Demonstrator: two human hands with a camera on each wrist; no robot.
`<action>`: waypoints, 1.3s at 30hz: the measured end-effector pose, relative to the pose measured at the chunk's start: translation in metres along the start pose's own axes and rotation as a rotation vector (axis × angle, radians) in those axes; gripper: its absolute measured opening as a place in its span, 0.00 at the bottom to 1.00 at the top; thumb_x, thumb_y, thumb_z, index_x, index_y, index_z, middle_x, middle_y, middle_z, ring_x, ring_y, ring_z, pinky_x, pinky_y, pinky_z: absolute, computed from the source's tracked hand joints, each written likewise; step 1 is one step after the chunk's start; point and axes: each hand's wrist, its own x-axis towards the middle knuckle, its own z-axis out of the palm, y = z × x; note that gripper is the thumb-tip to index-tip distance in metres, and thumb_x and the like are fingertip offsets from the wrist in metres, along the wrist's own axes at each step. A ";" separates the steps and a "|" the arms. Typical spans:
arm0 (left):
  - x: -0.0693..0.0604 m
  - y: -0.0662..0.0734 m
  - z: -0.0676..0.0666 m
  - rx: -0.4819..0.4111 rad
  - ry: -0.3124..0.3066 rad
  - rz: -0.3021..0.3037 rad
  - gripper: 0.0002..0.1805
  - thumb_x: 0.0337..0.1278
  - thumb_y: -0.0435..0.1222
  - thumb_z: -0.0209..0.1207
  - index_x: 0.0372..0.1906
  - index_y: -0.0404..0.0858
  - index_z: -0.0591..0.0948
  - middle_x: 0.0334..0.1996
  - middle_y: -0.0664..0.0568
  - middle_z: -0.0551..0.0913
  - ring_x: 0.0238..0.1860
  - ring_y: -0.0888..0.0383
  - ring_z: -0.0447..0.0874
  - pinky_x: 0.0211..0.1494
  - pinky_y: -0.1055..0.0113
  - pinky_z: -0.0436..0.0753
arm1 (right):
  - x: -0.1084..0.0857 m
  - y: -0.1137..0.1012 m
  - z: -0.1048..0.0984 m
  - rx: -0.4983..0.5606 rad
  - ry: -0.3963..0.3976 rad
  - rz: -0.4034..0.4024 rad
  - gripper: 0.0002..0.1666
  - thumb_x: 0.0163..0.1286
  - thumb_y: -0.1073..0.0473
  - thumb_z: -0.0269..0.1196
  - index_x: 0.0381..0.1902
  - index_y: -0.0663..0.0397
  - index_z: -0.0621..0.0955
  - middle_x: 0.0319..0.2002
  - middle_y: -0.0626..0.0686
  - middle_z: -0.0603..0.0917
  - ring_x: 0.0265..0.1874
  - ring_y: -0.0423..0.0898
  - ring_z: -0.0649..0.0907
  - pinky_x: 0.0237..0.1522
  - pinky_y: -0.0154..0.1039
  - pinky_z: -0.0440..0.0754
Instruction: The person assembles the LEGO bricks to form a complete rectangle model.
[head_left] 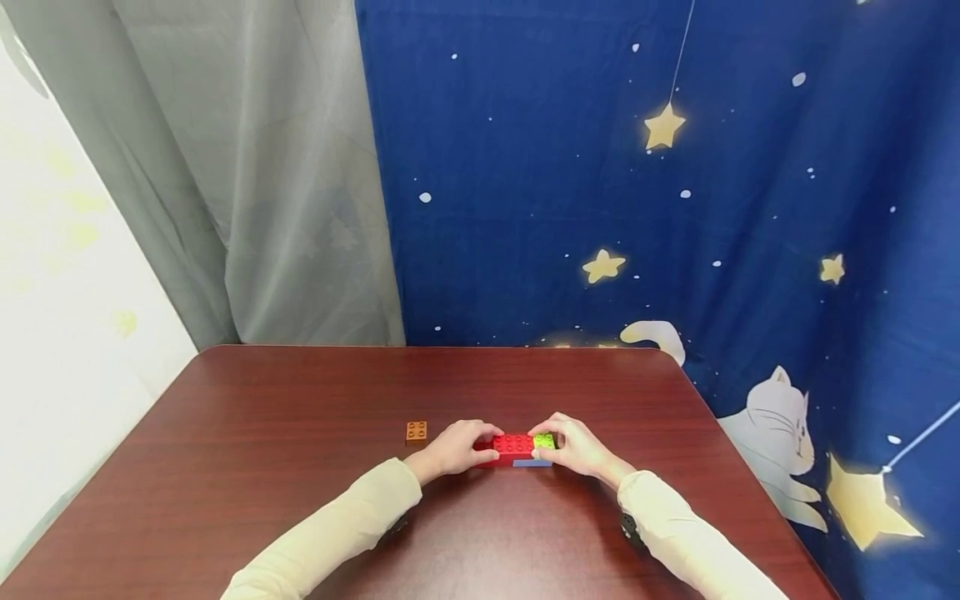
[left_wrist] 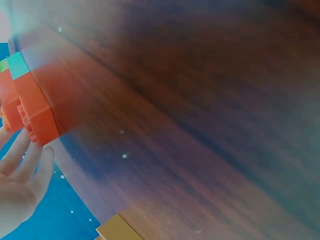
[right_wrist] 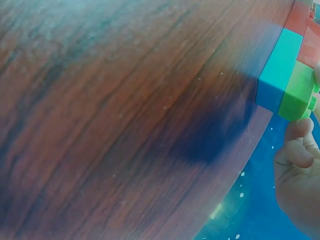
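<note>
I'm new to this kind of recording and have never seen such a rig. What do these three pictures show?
There is no robot: you see a person's bare left hand and right hand. The wide picture comes from a head camera; the others come from one camera on each wrist. On the brown table stand red bricks, with a blue brick beneath a green brick at one end. The left hand holds the red bricks, the right pinches the green. An orange brick lies apart.
</note>
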 end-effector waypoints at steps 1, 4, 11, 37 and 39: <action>-0.001 0.000 0.000 0.011 -0.003 0.008 0.22 0.50 0.44 0.59 0.51 0.41 0.75 0.38 0.53 0.77 0.39 0.57 0.73 0.44 0.64 0.72 | 0.000 0.000 0.000 -0.001 0.002 0.000 0.18 0.50 0.54 0.69 0.40 0.49 0.81 0.29 0.43 0.73 0.21 0.44 0.71 0.22 0.32 0.69; -0.006 0.001 0.000 0.031 -0.008 0.019 0.27 0.50 0.45 0.59 0.56 0.40 0.72 0.42 0.50 0.76 0.42 0.56 0.73 0.47 0.61 0.71 | 0.000 0.001 0.000 -0.004 0.007 -0.004 0.18 0.49 0.54 0.69 0.40 0.49 0.81 0.29 0.43 0.73 0.21 0.43 0.70 0.22 0.32 0.70; -0.014 -0.002 -0.012 -0.004 0.031 0.023 0.27 0.50 0.45 0.59 0.56 0.40 0.71 0.48 0.50 0.75 0.48 0.56 0.72 0.50 0.58 0.70 | -0.002 0.002 0.001 -0.013 0.017 -0.018 0.18 0.49 0.54 0.69 0.40 0.50 0.81 0.29 0.43 0.73 0.21 0.44 0.71 0.23 0.31 0.69; -0.039 -0.074 -0.047 -0.160 0.250 -0.011 0.24 0.47 0.36 0.62 0.53 0.37 0.72 0.41 0.42 0.78 0.46 0.49 0.74 0.49 0.52 0.68 | -0.001 0.003 0.002 -0.009 0.012 -0.001 0.18 0.49 0.55 0.69 0.40 0.49 0.81 0.29 0.44 0.74 0.22 0.47 0.72 0.23 0.32 0.69; -0.041 -0.077 -0.048 -0.148 0.240 -0.024 0.25 0.47 0.37 0.63 0.53 0.36 0.72 0.44 0.43 0.77 0.48 0.49 0.73 0.50 0.52 0.68 | -0.001 0.003 0.001 -0.013 0.010 -0.003 0.18 0.49 0.55 0.69 0.41 0.49 0.80 0.29 0.45 0.74 0.22 0.46 0.72 0.22 0.32 0.69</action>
